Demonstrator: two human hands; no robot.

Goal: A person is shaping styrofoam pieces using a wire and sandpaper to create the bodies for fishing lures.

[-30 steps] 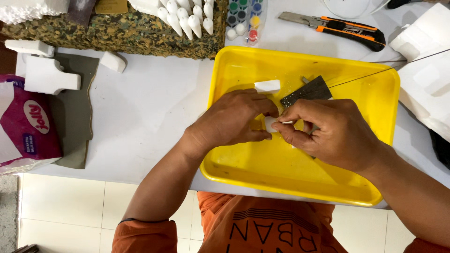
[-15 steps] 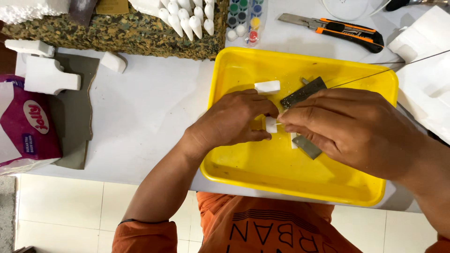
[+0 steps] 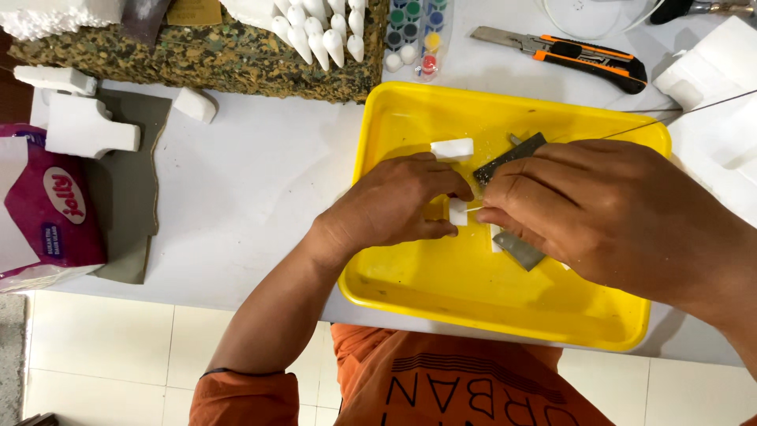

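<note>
Pinching a small white foam piece (image 3: 458, 211) over the yellow tray (image 3: 505, 304), left hand (image 3: 398, 203) fingers closed, right hand (image 3: 599, 213) gripping thin wire.

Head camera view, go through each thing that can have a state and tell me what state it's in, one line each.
Left hand: pinching a small white foam piece.
Right hand: closed on something thin at the piece, over a grey strip.
Yellow tray: flat on the table, holding a loose foam block.
Utility knife: lying beyond the tray, untouched.
Paint pots: lidded.
</note>
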